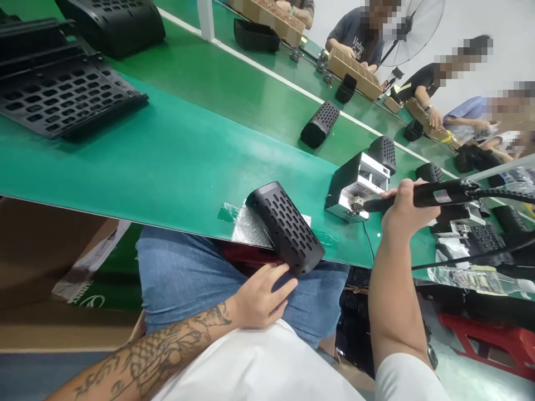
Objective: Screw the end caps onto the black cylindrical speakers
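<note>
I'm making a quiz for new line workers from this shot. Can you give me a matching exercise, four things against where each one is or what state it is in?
Things:
1. perforated black speaker shell
2. black handheld tool
3. black slotted trays
4. small metal fixture box

Places or states:
A. stacked at the far left of the green table
B. gripped in the right hand
C. lying over the table's near edge, left hand touching its end
D. standing on the table just ahead of the tool's tip

Pairs: 1-C, 2-B, 3-A, 4-D
</note>
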`<act>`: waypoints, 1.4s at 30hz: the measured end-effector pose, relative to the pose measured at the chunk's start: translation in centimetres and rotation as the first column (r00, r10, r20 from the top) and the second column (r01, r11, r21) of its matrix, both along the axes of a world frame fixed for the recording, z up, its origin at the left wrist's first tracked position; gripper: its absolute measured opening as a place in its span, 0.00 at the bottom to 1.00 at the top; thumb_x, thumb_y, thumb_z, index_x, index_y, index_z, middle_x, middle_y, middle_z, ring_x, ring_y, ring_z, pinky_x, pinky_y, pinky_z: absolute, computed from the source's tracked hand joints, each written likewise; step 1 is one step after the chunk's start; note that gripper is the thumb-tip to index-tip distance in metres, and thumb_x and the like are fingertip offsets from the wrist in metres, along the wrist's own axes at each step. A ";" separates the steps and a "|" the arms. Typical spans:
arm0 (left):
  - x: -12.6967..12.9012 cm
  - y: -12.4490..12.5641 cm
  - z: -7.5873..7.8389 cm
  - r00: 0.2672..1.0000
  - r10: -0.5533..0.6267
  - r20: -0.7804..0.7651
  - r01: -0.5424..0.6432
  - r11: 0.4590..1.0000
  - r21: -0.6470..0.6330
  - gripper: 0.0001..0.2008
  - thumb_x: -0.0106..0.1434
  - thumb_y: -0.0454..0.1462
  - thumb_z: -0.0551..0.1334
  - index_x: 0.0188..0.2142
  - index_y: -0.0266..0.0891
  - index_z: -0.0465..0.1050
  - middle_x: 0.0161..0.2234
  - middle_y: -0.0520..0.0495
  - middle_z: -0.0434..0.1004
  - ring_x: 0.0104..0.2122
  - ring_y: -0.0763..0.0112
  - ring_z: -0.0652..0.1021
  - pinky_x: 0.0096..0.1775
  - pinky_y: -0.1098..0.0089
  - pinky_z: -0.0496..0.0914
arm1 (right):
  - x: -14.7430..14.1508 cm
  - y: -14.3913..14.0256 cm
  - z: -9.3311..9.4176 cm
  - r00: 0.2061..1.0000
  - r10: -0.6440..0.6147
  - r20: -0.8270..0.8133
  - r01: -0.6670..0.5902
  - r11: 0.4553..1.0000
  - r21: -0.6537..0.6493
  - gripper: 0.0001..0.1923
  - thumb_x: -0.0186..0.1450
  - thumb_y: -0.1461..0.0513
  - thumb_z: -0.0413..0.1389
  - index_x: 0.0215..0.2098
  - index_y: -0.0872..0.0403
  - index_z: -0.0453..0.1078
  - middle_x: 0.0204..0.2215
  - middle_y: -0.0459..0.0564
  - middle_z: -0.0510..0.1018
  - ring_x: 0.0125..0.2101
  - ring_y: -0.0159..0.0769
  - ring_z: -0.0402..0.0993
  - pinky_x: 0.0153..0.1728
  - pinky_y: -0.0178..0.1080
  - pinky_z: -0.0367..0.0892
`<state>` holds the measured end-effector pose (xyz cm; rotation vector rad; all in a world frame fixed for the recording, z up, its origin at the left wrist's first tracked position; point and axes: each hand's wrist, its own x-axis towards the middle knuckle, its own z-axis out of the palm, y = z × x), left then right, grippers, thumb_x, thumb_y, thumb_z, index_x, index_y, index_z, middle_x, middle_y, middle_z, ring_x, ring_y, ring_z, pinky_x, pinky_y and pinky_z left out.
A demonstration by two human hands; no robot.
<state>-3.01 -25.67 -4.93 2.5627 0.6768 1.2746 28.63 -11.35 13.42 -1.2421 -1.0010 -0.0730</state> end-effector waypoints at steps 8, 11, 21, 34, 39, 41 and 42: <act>1.5 10.8 10.2 0.916 -0.128 -0.379 0.173 0.981 0.085 0.39 0.62 0.31 0.69 0.72 0.51 0.67 0.72 0.40 0.68 0.71 0.47 0.69 0.71 0.46 0.63 | -0.7 -2.1 -0.2 0.989 0.140 -0.053 -0.141 0.990 -0.002 0.13 0.65 0.53 0.69 0.35 0.51 0.71 0.18 0.40 0.77 0.18 0.37 0.74 0.25 0.43 0.78; 1.7 13.8 12.1 0.848 -0.146 -0.510 0.132 0.989 -0.064 0.48 0.57 0.46 0.77 0.73 0.39 0.65 0.66 0.31 0.72 0.66 0.38 0.72 0.69 0.44 0.62 | -1.9 -3.9 1.4 0.965 0.248 -0.088 -0.240 0.967 0.091 0.08 0.64 0.60 0.69 0.33 0.52 0.74 0.18 0.41 0.76 0.17 0.35 0.73 0.23 0.41 0.76; 3.3 12.5 11.5 0.768 0.215 -0.603 -0.287 0.958 -0.025 0.52 0.60 0.59 0.74 0.73 0.32 0.65 0.53 0.26 0.75 0.54 0.34 0.72 0.58 0.45 0.61 | -6.4 -8.2 2.6 0.692 0.700 -0.175 -0.713 0.701 -0.014 0.11 0.63 0.53 0.73 0.37 0.46 0.79 0.18 0.38 0.74 0.12 0.35 0.68 0.17 0.44 0.76; 3.1 12.6 12.9 0.676 0.201 -0.709 -0.303 0.953 -0.018 0.50 0.66 0.61 0.67 0.76 0.34 0.59 0.56 0.27 0.73 0.55 0.37 0.71 0.57 0.50 0.59 | -8.4 -7.1 0.9 0.618 0.762 -0.194 -0.780 0.625 -0.030 0.10 0.65 0.61 0.72 0.36 0.50 0.76 0.20 0.41 0.76 0.16 0.34 0.73 0.24 0.43 0.78; 3.1 12.7 12.9 0.674 0.198 -0.712 -0.301 0.953 -0.020 0.49 0.67 0.61 0.66 0.76 0.34 0.59 0.56 0.27 0.73 0.55 0.37 0.71 0.57 0.50 0.59 | -8.8 -7.0 1.3 0.600 0.781 -0.175 -0.799 0.597 -0.074 0.08 0.65 0.64 0.71 0.37 0.50 0.76 0.21 0.41 0.76 0.17 0.34 0.73 0.24 0.43 0.78; 3.1 12.7 12.9 0.676 0.198 -0.710 -0.298 0.954 -0.018 0.49 0.68 0.61 0.66 0.76 0.33 0.59 0.55 0.27 0.73 0.55 0.37 0.71 0.56 0.50 0.59 | -9.1 -7.0 1.3 0.600 0.783 -0.165 -0.799 0.596 -0.078 0.09 0.65 0.66 0.70 0.37 0.50 0.75 0.22 0.41 0.76 0.17 0.33 0.72 0.23 0.42 0.77; 3.1 12.7 12.9 0.677 0.197 -0.709 -0.296 0.955 -0.017 0.49 0.68 0.61 0.65 0.76 0.33 0.59 0.55 0.27 0.73 0.55 0.37 0.71 0.56 0.50 0.59 | -9.2 -7.0 1.3 0.602 0.782 -0.159 -0.798 0.597 -0.081 0.10 0.64 0.67 0.70 0.37 0.50 0.75 0.22 0.40 0.76 0.17 0.33 0.72 0.23 0.42 0.77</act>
